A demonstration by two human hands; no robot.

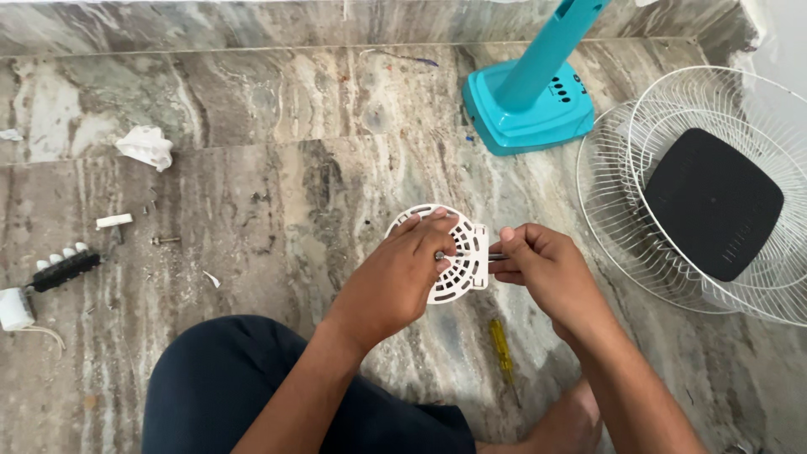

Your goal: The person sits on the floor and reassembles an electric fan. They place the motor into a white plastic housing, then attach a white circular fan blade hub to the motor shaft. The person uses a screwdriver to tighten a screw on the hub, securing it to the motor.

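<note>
Marble floor (277,193), teal fan base (528,113), white wire guards (618,219), yellow screwdriver (502,349), crumpled tissue (146,146), black switch block (65,269)

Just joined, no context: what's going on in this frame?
A person sits on a marble floor with a fan taken apart around them. The left hand holds a round white vented cover; the right hand holds a thin metal tool against it. A yellow screwdriver lies on the floor below the hands. The teal fan stand is behind, white wire guards and a black part to the right, a switch block and loose screws to the left.
</note>
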